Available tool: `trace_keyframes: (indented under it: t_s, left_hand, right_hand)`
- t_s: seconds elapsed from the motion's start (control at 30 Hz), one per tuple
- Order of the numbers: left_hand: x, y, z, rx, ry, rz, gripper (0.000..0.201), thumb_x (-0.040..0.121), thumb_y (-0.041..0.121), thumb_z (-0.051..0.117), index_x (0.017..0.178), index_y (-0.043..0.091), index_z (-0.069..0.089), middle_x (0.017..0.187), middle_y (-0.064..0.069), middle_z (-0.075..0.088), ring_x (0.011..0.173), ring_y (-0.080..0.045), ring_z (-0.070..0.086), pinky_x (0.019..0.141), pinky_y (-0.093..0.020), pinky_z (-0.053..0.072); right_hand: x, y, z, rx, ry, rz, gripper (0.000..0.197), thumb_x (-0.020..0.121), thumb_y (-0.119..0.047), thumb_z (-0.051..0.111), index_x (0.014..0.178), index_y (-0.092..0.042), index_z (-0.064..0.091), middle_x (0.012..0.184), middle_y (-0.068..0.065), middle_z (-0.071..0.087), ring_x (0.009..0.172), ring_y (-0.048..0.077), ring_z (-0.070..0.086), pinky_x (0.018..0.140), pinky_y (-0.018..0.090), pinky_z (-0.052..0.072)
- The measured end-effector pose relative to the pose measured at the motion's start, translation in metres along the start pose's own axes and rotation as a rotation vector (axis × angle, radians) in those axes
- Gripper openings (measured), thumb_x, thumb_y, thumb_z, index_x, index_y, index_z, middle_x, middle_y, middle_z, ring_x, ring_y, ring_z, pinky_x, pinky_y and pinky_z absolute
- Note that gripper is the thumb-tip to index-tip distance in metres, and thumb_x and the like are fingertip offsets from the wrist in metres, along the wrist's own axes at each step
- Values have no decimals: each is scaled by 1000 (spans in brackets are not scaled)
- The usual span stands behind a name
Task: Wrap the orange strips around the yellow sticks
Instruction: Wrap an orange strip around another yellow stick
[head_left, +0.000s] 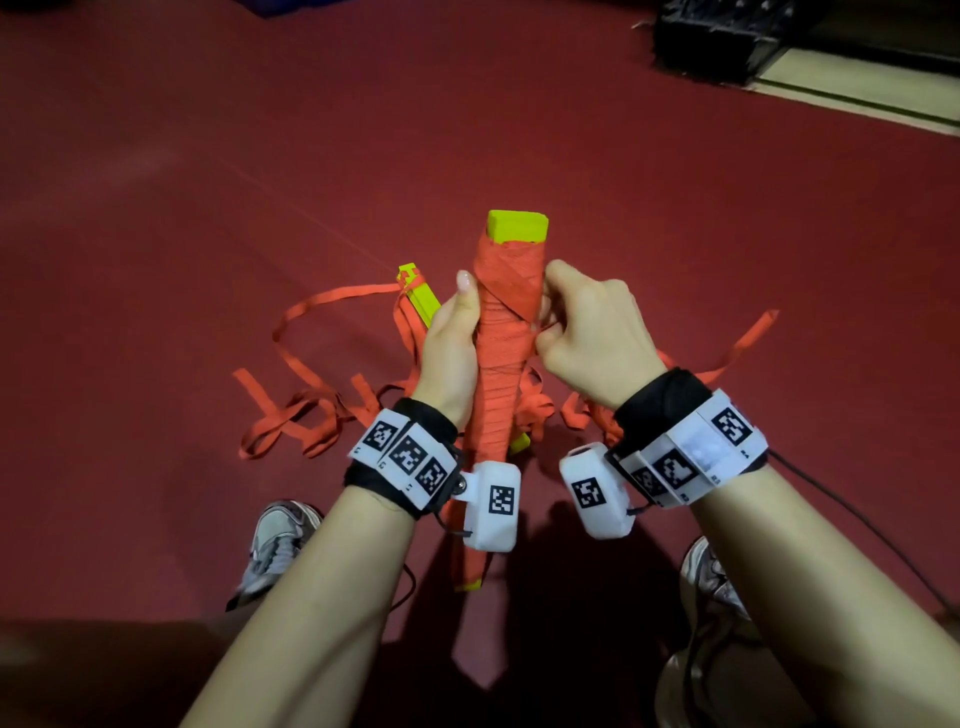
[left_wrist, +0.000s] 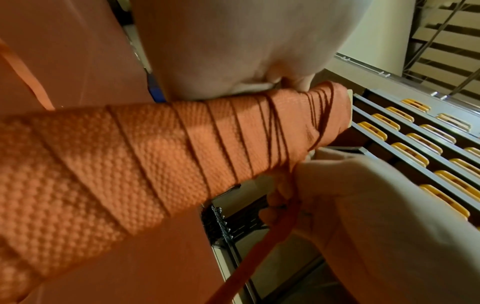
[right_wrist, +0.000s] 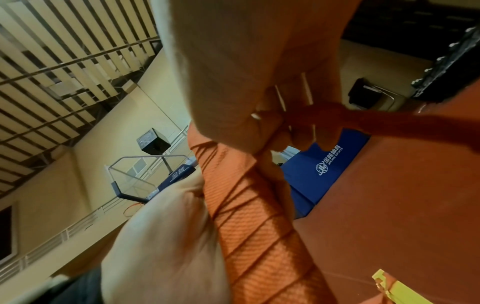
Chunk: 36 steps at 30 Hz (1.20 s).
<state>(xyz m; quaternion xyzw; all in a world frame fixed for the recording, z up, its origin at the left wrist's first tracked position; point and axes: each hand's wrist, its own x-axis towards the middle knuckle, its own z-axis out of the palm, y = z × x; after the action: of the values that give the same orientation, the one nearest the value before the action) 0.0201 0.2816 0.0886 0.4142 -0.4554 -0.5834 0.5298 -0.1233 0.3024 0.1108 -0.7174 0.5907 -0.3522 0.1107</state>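
Dark red sports-hall floor (head_left: 208, 156); basketball hoop and blue padded mat (right_wrist: 324, 168) in the right wrist view, rows of yellow seats (left_wrist: 415, 148) in the left wrist view. Open floor ahead and left; a black crate-like object (head_left: 727, 36) far right. Two yellow square-section sticks: one upright, wrapped in woven orange strip (head_left: 498, 364), yellow tip bare; the other (head_left: 418, 301) lies on the floor among loose orange strips (head_left: 301, 410). Left hand (head_left: 449, 353) grips the wrapped stick; right hand (head_left: 592, 332) pinches the strip's free end beside it.
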Motion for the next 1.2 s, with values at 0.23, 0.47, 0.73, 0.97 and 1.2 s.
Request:
trace_keyframes:
  t_s: [0.23, 0.47, 0.73, 0.97, 1.2]
  left_hand:
    - [-6, 10, 5, 288, 147, 155, 55, 111, 44, 20, 87, 11, 58, 80, -6, 53, 70, -8, 46, 70, -16, 42]
    - [-2, 12, 3, 255, 66, 39, 72, 99, 71, 23, 77, 10, 55, 66, -5, 56, 65, -14, 55, 67, -29, 50]
    - [0, 20, -6, 143, 40, -116, 69, 106, 56, 21, 76, 18, 70, 63, 6, 72, 60, -6, 69, 60, -22, 54]
    - [5, 13, -11, 104, -74, -239, 72, 111, 20, 35, 46, 15, 64, 47, -5, 57, 38, -20, 57, 42, -29, 51]
    - [24, 9, -28, 467, 19, 246, 39, 102, 14, 57, 63, 15, 49, 61, -7, 53, 62, -18, 47, 60, -57, 51]
  right_hand:
    - [2, -2, -4, -116, -61, -113, 16, 65, -16, 40, 77, -23, 47, 66, 8, 61, 69, 44, 58, 65, 46, 52]
    - [3, -7, -26, -56, -81, -95, 11, 66, -24, 42, 64, -22, 53, 51, -2, 47, 55, 25, 46, 61, 38, 49]
    - [4, -13, -26, 180, -233, -167, 30, 78, -45, 74, 67, -17, 67, 61, 3, 66, 59, 27, 58, 62, 44, 47]
    - [0, -23, -33, 223, -248, -176, 33, 74, -39, 84, 67, -14, 63, 53, -8, 64, 52, 16, 51, 55, 34, 42]
    - [-5, -25, -22, 132, -128, -114, 50, 70, -65, 70, 68, -17, 55, 54, 0, 54, 54, 21, 47, 58, 41, 47]
